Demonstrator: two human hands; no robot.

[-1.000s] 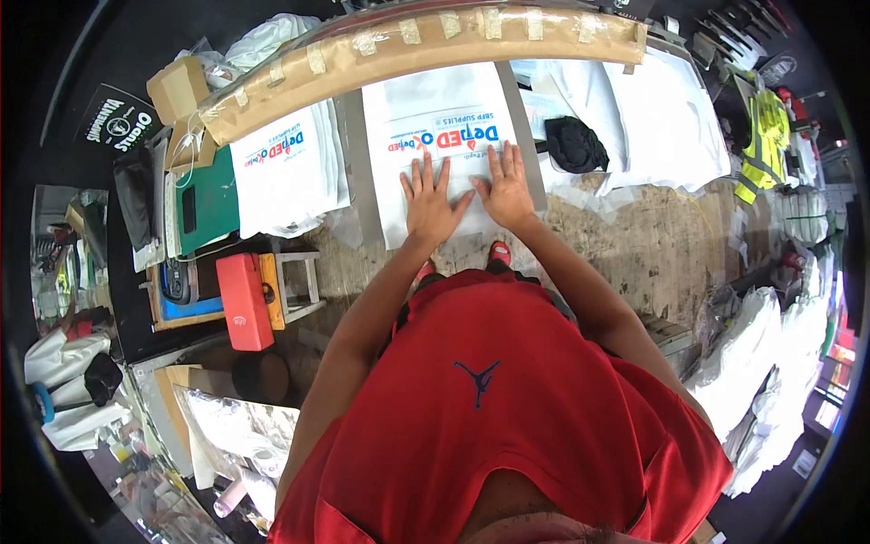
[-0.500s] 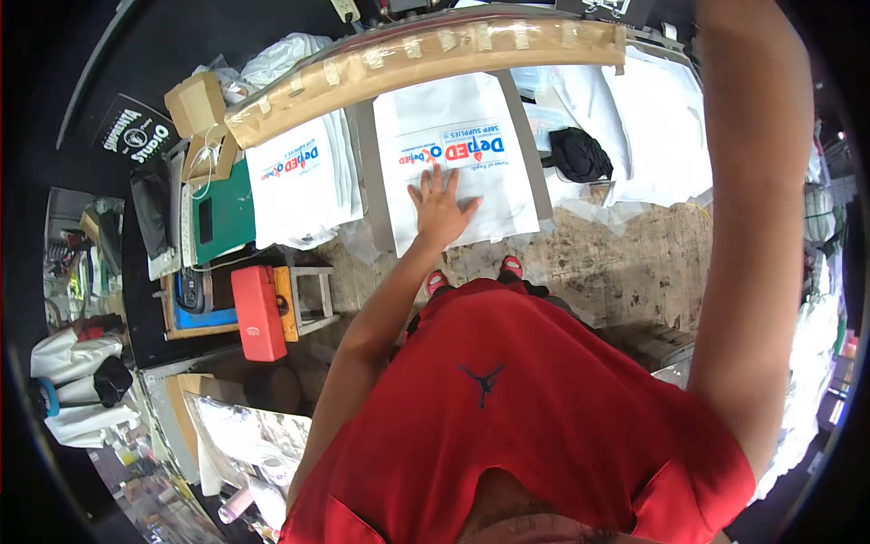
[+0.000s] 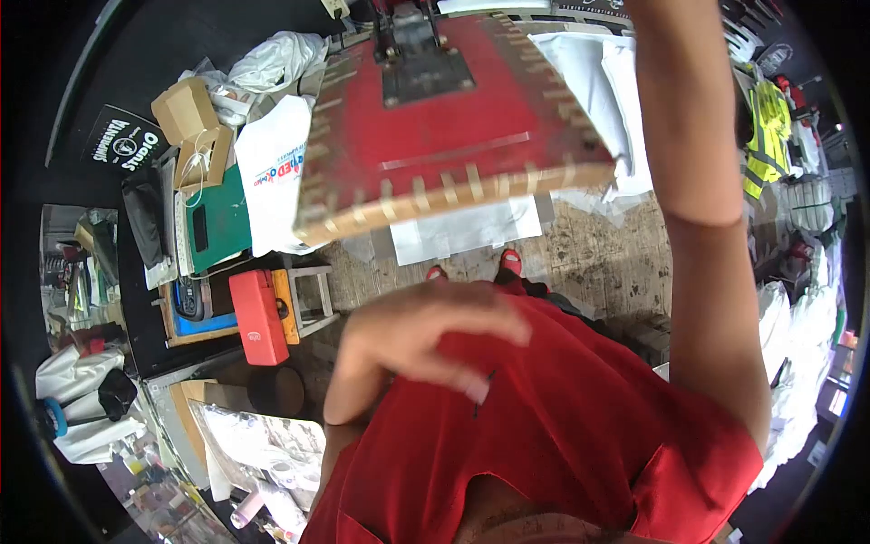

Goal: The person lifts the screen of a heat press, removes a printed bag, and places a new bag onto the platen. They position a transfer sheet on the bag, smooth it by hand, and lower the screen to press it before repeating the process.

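Note:
A red press plate (image 3: 453, 118) with a taped wooden edge hangs tilted over the white bag (image 3: 462, 231), whose lower edge alone shows beneath it. My left hand (image 3: 426, 331) is drawn back in front of my red shirt, blurred, fingers apart and holding nothing. My right forearm (image 3: 698, 163) reaches straight up past the plate's right side, and its hand is beyond the top of the picture. A black bracket (image 3: 421, 54) sits on top of the plate.
A stack of printed white bags (image 3: 272, 172) lies left of the plate, beside a green mat (image 3: 213, 213) and a cardboard box (image 3: 186, 113). A red case (image 3: 258, 317) rests by a small stool (image 3: 308, 290). Yellow vests (image 3: 766, 136) hang at the right.
The press plate has swung down over the white bag and its print. My left hand has left the bag and pulled back to my chest. My right arm stays raised.

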